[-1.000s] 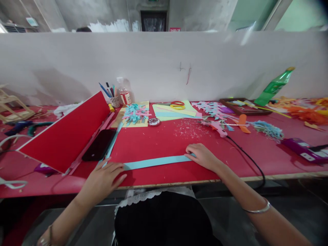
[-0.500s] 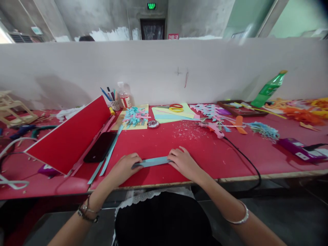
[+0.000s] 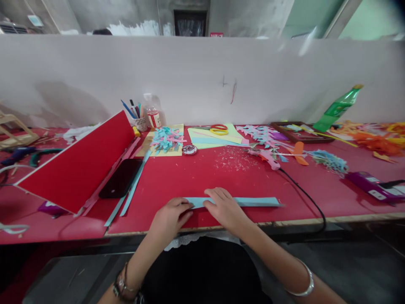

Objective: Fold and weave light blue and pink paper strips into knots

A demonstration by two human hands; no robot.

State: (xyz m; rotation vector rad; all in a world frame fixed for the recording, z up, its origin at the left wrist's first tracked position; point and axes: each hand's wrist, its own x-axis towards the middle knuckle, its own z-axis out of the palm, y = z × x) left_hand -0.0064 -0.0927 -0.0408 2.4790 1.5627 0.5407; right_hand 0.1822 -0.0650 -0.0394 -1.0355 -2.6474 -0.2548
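A light blue paper strip [image 3: 257, 202] lies lengthwise near the front edge of the red table. My left hand [image 3: 171, 216] pinches its left end between thumb and fingers. Over the strip's middle lies my right hand [image 3: 226, 210], thumb and fingers gripping it and covering part of it; its right end runs out past the hand. Left of my left hand, more blue strips [image 3: 134, 190] lie beside a black phone [image 3: 121, 178]. Further back are yellow-and-red scissors [image 3: 219, 129] on pastel paper sheets [image 3: 205, 140].
A pink glue gun [image 3: 267, 158] with a black cord lies on the right, near a purple power strip [image 3: 375, 185]. On the left a red board [image 3: 85, 164] leans up. A pile of cut paper [image 3: 167, 139], a pen cup [image 3: 140, 123] and a green bottle [image 3: 338, 109] stand toward the back.
The strip now reaches much further right, past my right hand, and looks opened out longer. My left hand has moved right, closer to my right hand. The view has tilted slightly down.
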